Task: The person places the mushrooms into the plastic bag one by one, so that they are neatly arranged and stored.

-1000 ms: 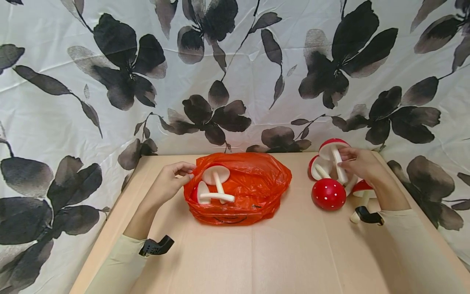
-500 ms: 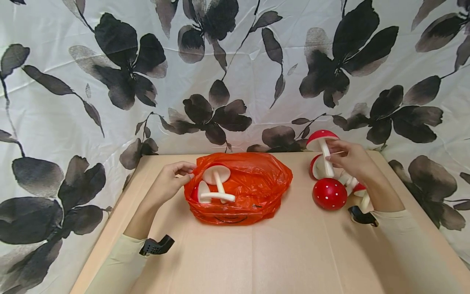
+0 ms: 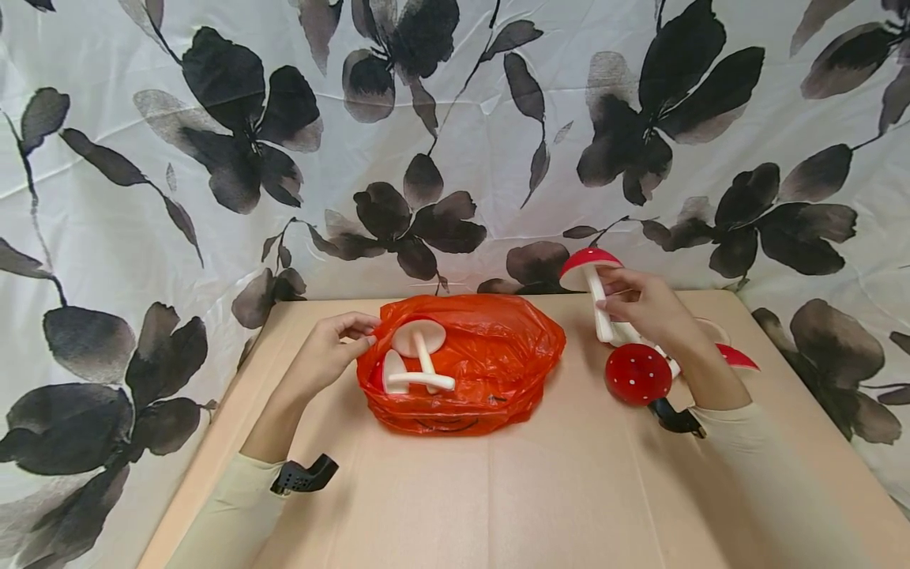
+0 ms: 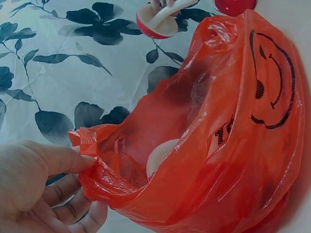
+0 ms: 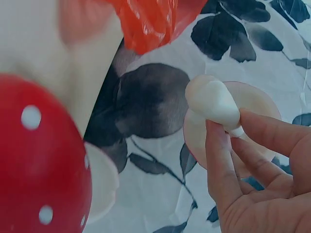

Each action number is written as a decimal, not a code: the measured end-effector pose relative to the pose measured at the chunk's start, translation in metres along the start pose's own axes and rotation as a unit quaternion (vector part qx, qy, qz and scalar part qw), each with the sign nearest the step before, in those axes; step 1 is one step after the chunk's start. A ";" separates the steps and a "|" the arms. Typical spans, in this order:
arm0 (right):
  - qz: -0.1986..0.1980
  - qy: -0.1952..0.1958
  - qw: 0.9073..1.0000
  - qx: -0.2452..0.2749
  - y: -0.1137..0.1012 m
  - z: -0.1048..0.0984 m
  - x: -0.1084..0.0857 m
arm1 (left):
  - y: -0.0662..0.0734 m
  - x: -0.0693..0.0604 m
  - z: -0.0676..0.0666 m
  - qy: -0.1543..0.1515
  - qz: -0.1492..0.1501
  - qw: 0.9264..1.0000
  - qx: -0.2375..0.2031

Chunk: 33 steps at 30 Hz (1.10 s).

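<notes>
A red plastic bag (image 3: 490, 348) lies with its mouth open, two toy mushrooms (image 3: 419, 382) inside its left part. My left hand (image 3: 323, 353) pinches the bag's left rim; the left wrist view shows thumb and fingers on the red film (image 4: 194, 160). Above the table, right of the bag, my right hand (image 3: 654, 308) holds a red-capped mushroom (image 3: 592, 269) cap up. In the right wrist view my right hand (image 5: 262, 170) pinches its white stem (image 5: 214, 104).
A spotted red mushroom cap (image 3: 637, 374) sits right of the bag, with more mushrooms partly hidden behind my right forearm, one red cap (image 3: 737, 357) showing. A floral cloth (image 3: 526, 158) hangs behind the wooden table (image 3: 483, 506).
My right hand has lifted the mushroom and carried it left from the pile, toward the bag. My left hand and the bag have hardly moved.
</notes>
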State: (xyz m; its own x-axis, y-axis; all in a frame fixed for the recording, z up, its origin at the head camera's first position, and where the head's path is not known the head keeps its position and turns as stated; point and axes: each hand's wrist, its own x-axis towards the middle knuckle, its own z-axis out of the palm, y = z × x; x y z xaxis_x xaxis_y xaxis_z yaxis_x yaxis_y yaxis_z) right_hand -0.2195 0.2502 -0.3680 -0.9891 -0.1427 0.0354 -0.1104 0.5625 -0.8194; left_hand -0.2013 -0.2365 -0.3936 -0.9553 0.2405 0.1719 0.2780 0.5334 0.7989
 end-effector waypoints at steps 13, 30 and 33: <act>-0.039 -0.026 0.999 0.020 -0.016 0.027 0.005 | -0.002 0.002 0.004 -0.001 0.007 1.000 -0.006; -0.062 -0.090 0.993 0.053 -0.039 0.067 0.017 | 0.002 0.000 0.002 -0.003 0.014 1.000 0.000; -0.070 -0.100 0.991 0.049 -0.043 0.075 0.018 | 0.003 0.000 0.001 -0.004 0.015 1.000 0.001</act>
State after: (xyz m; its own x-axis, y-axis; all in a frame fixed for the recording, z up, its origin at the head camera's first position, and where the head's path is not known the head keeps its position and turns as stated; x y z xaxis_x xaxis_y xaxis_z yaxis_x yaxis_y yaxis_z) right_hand -0.2257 0.1621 -0.3751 -0.9246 -0.3781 0.0467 -0.2256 0.4445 -0.8669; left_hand -0.2003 -0.2340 -0.3924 -0.9458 0.2624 0.1914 0.3068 0.5279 0.7919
